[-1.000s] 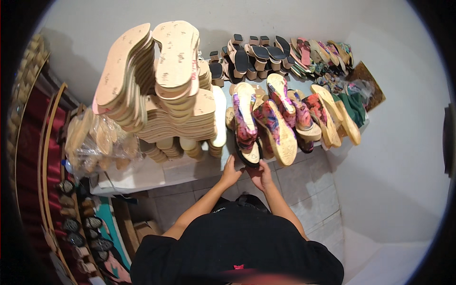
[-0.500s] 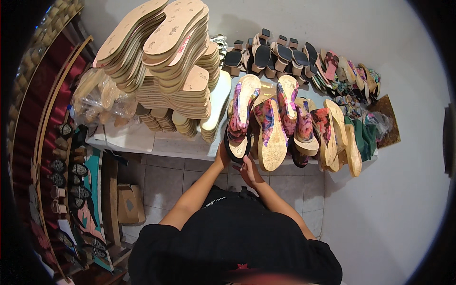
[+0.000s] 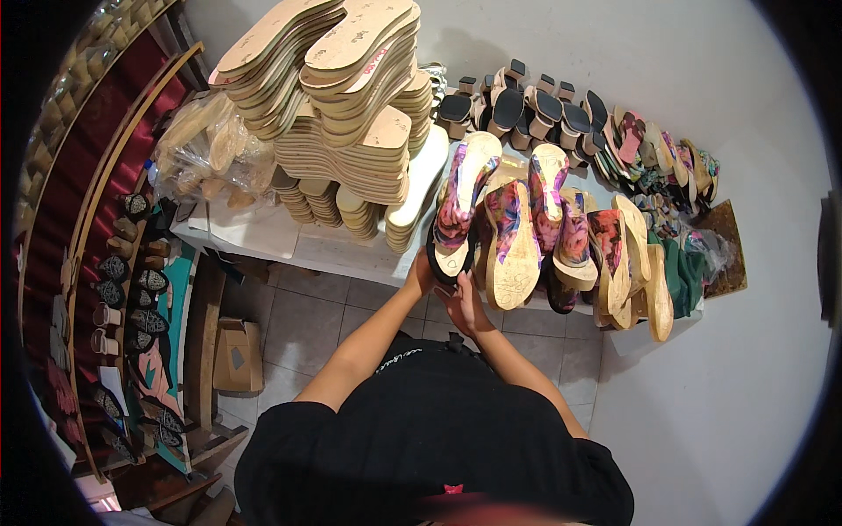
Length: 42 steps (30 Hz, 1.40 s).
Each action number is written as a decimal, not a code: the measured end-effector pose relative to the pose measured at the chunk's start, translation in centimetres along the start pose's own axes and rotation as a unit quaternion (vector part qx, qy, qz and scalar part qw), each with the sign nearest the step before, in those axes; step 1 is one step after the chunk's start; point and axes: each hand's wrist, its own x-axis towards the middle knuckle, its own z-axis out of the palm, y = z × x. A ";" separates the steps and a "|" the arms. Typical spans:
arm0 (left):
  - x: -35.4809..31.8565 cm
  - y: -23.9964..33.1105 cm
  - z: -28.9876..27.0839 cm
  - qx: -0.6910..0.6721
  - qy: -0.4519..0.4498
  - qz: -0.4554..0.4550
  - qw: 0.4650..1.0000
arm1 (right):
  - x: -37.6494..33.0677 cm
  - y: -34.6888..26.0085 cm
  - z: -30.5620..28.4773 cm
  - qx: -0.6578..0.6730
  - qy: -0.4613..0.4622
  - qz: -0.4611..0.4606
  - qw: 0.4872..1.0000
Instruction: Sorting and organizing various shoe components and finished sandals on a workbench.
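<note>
A floral wedge sandal (image 3: 460, 209) with a pale sole and a black edge at its near end stands at the left of a row on the table (image 3: 329, 259). My left hand (image 3: 423, 273) is closed around the sandal's near end from the left; some of its fingers are hidden beneath it. Just to the right, my right hand (image 3: 465, 302) has its fingers stretched up against the black edge. Beside it stands another floral sandal (image 3: 512, 254), sole facing me, and a floral sandal (image 3: 549, 182) lies farther back.
Tall stacks of pale insoles (image 3: 360, 61) rise left of the sandals. Black-soled heels (image 3: 543, 105) line the back. A bag of wooden soles (image 3: 210, 149) sits at the table's left, above a shoe rack (image 3: 140, 298). A cardboard box (image 3: 237, 355) stands on the floor.
The view has shifted, so the table and its stacks appear farther right. My hands stay at the same floral sandal's near end, with the right fingers slightly closer in against it.
</note>
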 end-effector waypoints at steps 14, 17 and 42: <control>1.2 -3.7 0.6 0.007 -0.036 0.042 0.998 | 0.9 -0.1 -0.4 -0.025 0.026 0.071 0.997; 1.6 -6.5 1.5 -0.074 -0.018 -0.043 0.996 | 1.2 -0.3 -0.3 -0.040 0.033 0.079 0.996; -1.5 -0.3 2.3 0.179 0.046 -0.074 0.980 | -3.1 -2.5 -1.3 -0.096 0.052 0.203 0.973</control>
